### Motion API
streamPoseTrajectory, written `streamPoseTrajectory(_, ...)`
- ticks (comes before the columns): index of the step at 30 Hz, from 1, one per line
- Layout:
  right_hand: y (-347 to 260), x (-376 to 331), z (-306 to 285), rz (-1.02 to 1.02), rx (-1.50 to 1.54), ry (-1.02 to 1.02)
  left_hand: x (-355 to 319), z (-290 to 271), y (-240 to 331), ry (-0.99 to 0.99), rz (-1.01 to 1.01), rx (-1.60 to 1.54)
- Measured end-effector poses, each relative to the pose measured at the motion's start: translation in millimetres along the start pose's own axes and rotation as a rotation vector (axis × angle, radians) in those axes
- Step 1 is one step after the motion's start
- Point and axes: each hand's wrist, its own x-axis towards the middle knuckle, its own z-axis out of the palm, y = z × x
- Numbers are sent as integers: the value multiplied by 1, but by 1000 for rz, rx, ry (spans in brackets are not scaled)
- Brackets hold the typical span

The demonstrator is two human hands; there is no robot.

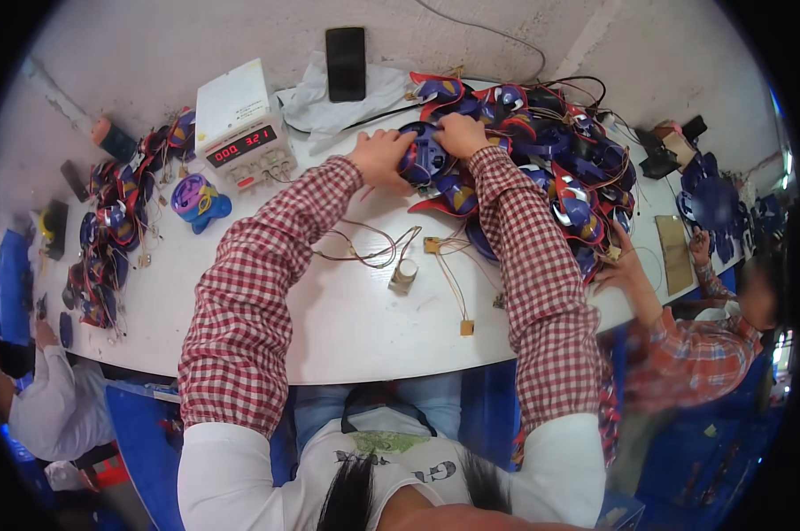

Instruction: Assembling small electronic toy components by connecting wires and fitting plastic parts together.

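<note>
Between my two hands, at the far middle of the white table (347, 327), is a round dark-purple plastic toy shell (426, 159) with its hollow inside facing up. My left hand (384, 159) grips its left side, the fingers curled round the edge. Fingers bent, my right hand (463, 137) holds the upper right edge. Right beside it lies a red, purple and gold toy part (453, 196). Closer to me lie a small whitish cylindrical component (403, 276) and a tan square piece (432, 245), wired to another tan piece (467, 327).
Many wired purple-and-red toy parts (577, 208) pile up at right, and more (116, 212) at left. A power supply (240, 124) stands behind a purple-and-blue tub-like object (198, 202). A phone (346, 65) lies at the back. A co-worker's hand (626, 270) reaches in at right.
</note>
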Motion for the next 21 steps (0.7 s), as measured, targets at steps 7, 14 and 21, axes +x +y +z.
streamPoseTrajectory(7, 3, 1, -25, -38, 526, 488, -17, -10, -5, 515, 179, -57)
streamPoseTrajectory(14, 9, -33, -114, -31, 620, 777, -48, -100, 14, 841, 156, 283)
streamPoseTrajectory(21, -1, -116, -195, -165, 1228, 552, -149, -200, 36, 939, 271, 625)
